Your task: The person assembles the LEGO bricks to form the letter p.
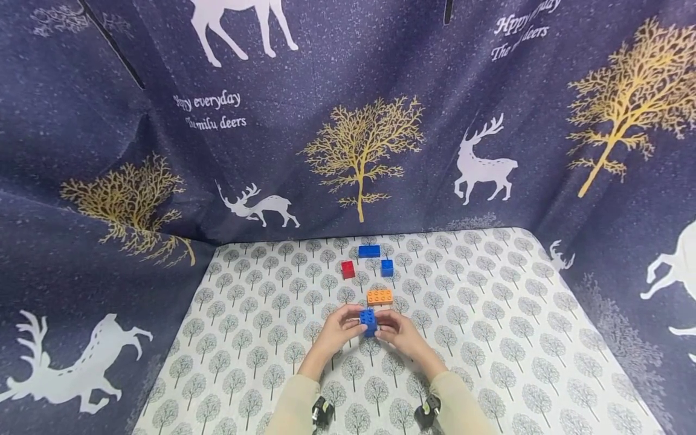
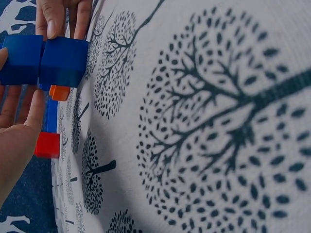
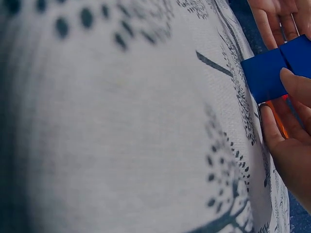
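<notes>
Two blue toy bricks are stacked one on the other between my hands, with a thin slanting seam between them. The upper brick [image 1: 367, 316] shows studs on top. My left hand [image 1: 339, 329] grips the upper brick from the left, its thumb on the near side. From the other side my right hand [image 1: 401, 332] pinches the lower brick [image 3: 265, 76], thumb pressed on its face. In the left wrist view the lower brick reaches close to the tablecloth; whether it touches cannot be told. Just beyond the hands lies an orange brick [image 1: 379, 296], studs up.
Farther back on the tree-patterned tablecloth [image 1: 261, 338] lie a red brick [image 1: 348, 269], a small blue brick [image 1: 387, 267] and a longer blue brick [image 1: 369, 251]. A dark blue curtain [image 1: 337, 78] with deer and trees hangs behind the table and along both sides.
</notes>
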Motion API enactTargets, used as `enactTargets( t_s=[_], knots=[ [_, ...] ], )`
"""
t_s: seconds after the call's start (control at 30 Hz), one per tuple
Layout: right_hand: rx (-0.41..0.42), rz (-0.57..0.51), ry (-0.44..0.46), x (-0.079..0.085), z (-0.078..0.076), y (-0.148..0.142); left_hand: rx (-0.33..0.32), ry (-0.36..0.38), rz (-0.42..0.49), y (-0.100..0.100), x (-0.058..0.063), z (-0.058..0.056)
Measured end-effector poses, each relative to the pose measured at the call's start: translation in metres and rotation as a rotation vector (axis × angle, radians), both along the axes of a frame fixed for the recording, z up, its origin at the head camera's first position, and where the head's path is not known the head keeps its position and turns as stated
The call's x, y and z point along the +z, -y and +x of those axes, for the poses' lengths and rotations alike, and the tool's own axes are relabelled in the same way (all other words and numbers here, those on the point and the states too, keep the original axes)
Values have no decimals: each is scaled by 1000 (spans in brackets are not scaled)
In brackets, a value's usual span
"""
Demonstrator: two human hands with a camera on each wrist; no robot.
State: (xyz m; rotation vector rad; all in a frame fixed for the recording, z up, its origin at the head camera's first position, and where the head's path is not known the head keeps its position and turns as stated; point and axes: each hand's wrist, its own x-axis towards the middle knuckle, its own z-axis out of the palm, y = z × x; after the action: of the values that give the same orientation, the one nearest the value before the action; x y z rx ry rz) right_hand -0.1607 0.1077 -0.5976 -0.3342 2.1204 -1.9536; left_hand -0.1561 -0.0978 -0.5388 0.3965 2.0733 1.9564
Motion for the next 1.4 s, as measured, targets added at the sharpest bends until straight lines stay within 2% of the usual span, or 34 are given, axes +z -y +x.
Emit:
enactTargets(
  t_s=[0.23,0.47,0.7,0.8,0.97,1.07,1.2,1.3,1.4],
  knots=[
    [17,12,-30,1,0,0,-2,-5,-14,0,-1,-1],
    [-24,-51,96,2,3,1,-18,-22,-55,-1,4,-1],
    [-34,-76,146,2,4,1,5,-13,-95,1,-24,-10],
    [-32,-57,119,1,3,2,8,-18,-88,1,-25,-11],
    [-26,-10,48,1,0,2,4,-78,-73,-2,-27,-12],
    [-13,-2,39,5,0,2,15,-91,-59,-2,-26,-11],
    [-16,6,45,10,2,3,15,-66,-29,-3,-15,-6],
    [-31,10,50,8,2,3,9,-63,-28,-3,-6,-2],
    [-33,13,47,3,1,2,12,-59,-38,-3,-2,0]
  ],
)
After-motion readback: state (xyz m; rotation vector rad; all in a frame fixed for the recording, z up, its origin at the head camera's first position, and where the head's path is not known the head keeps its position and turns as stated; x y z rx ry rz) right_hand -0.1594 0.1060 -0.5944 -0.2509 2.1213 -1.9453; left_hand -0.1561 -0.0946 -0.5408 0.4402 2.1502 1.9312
